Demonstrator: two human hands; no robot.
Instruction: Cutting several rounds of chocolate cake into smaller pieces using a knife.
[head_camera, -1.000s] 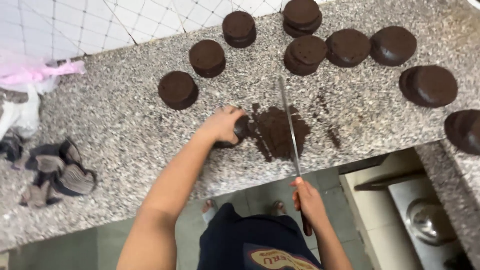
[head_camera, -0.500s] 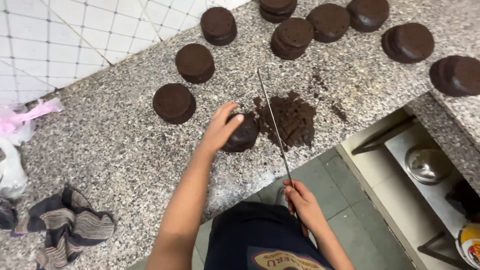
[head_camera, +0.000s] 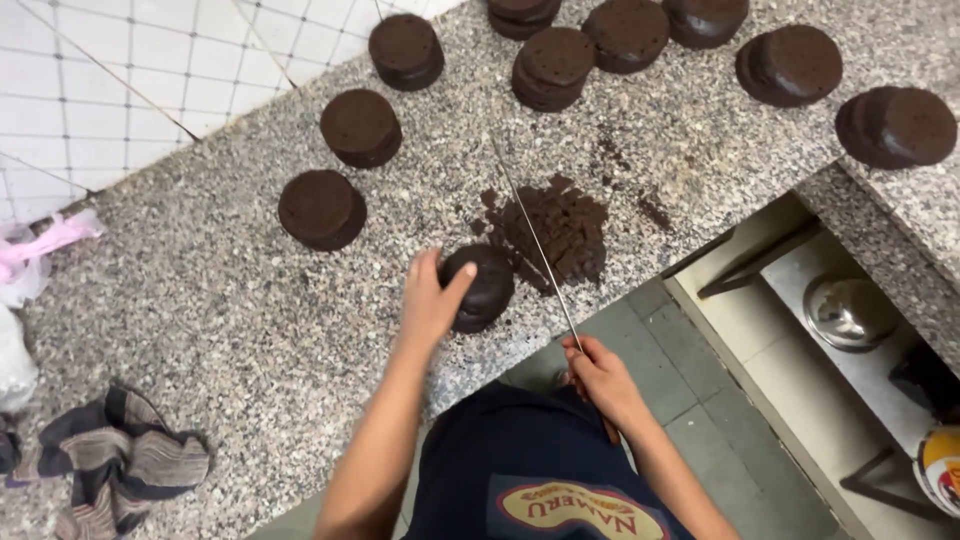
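My left hand (head_camera: 432, 299) grips a round dark chocolate cake (head_camera: 482, 288) near the front edge of a speckled granite counter (head_camera: 220, 300). My right hand (head_camera: 603, 378) holds the handle of a long thin knife (head_camera: 535, 245), whose blade reaches up over a pile of dark cake crumbs (head_camera: 555, 230) just right of the held cake. Several more round chocolate cakes sit on the counter, one at the left (head_camera: 321, 208), another behind it (head_camera: 360, 126), others along the back (head_camera: 552, 66).
A striped cloth (head_camera: 115, 460) lies at the counter's front left, with pink and white plastic bags (head_camera: 40, 250) by the tiled wall. Lower shelves at the right hold a metal bowl (head_camera: 850, 312). Two further cakes (head_camera: 895, 126) rest on the counter's right arm.
My left hand has slid the held cake left and toward the counter's front edge, away from the crumbs. The knife stays over the crumb pile.
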